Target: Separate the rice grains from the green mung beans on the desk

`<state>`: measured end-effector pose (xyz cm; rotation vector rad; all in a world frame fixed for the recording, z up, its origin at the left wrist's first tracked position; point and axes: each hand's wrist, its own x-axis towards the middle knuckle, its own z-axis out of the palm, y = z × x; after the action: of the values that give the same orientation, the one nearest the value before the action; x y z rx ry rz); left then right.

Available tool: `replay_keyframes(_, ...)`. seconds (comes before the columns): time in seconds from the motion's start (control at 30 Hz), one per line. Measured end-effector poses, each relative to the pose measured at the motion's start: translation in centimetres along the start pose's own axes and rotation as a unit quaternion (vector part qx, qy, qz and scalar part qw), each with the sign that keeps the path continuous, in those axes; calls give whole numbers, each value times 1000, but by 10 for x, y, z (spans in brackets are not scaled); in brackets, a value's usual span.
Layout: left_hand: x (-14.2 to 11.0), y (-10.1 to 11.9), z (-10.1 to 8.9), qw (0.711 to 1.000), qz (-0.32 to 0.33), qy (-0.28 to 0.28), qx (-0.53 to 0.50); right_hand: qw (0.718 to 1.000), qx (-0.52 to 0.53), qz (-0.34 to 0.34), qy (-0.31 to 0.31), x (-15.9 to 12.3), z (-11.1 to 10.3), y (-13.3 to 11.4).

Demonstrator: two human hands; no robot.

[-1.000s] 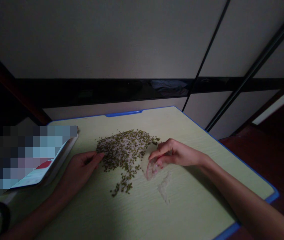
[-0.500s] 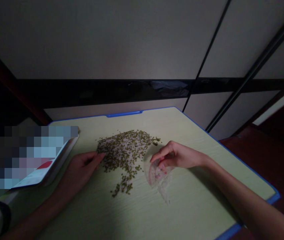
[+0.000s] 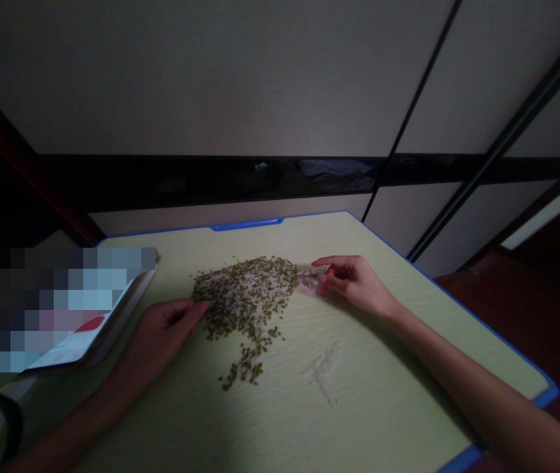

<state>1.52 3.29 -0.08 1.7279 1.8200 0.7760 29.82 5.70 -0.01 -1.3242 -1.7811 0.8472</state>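
A pile of green beans mixed with white, rice-like grains point(image 3: 250, 286) lies on the pale table, with a thin tail of beans toward me. At the pile's left edge is my left hand point(image 3: 171, 325), thumb and fingers pinched together; what is between them, if anything, is hidden. My right hand point(image 3: 353, 282) grips a clear plastic piece with pink-red markings point(image 3: 312, 282) by its right side. This piece rests against the pile's right edge, its full shape partly covered by the fingers. A small streak of white grains point(image 3: 326, 374) lies apart, nearer to me.
The table point(image 3: 388, 387) has a blue rim and a blue handle point(image 3: 247, 225) at its far edge. A packet point(image 3: 77, 335), partly blurred out, lies at the left beside my forearm. Behind the table stand sliding cabinet doors point(image 3: 211, 85) with a dark band.
My right hand has moved away from me with the clear plastic piece, from above the white streak to the pile's right edge. The streak is now uncovered. My left hand stays nearly still.
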Motion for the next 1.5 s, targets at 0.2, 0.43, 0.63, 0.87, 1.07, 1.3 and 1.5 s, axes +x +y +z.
replay_keyframes(0.2, -1, 3, -1, 1000, 3, -1, 0, 1000, -20, -12, -11, -1, 3, -1)
replay_keyframes(0.43, -1, -2, -1, 1000, 8, -3, 0, 999, -19, -26, -32, 1, 1, 7)
replay_keyframes(0.63, -1, -1, 1, 1000, 5, -2, 3, 997, -26, -54, -45, 1, 0, 8)
replay_keyframes(0.87, 0, -1, 1, 1000, 10, 0, 7, 989, -42, -115, -78, -1, -2, 5)
replay_keyframes(1.07, 0, -1, 1, 1000, 15, 4, 5, 986, -22, -106, -127, -3, -2, 0)
replay_keyframes(1.3, 0, -1, 1, 1000, 7, 2, 4, 959, 67, -103, -256, -7, -4, -1)
replay_keyframes(1.5, 0, -1, 1, 1000, 11, 4, 12, 941, 52, -85, -322, -9, -7, -9)
